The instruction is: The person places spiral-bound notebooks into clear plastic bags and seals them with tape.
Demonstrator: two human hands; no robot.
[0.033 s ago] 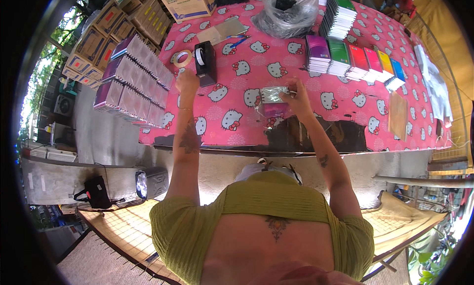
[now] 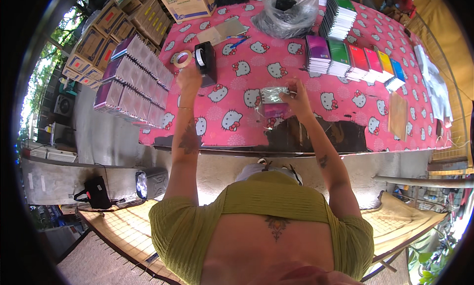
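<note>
My right hand rests at the right edge of a small purple notebook, its fingers gripping it. Shiny clear plastic wrap covers the notebook's far part and crinkles at its left side. My left hand is closed just beside the near left side of a black tape dispenser. What its fingers pinch, if anything, is too small to make out. A roll of tan tape lies just beyond that hand, left of the dispenser.
Stacked wrapped notebooks stand at the left, before cardboard boxes. Rows of coloured notebooks line the far right. A clear plastic bag, blue pens and a wooden piece lie on the pink tablecloth.
My left hand has shifted slightly farther away and turned a little beside the tape dispenser. My right hand and the notebook stay in place.
</note>
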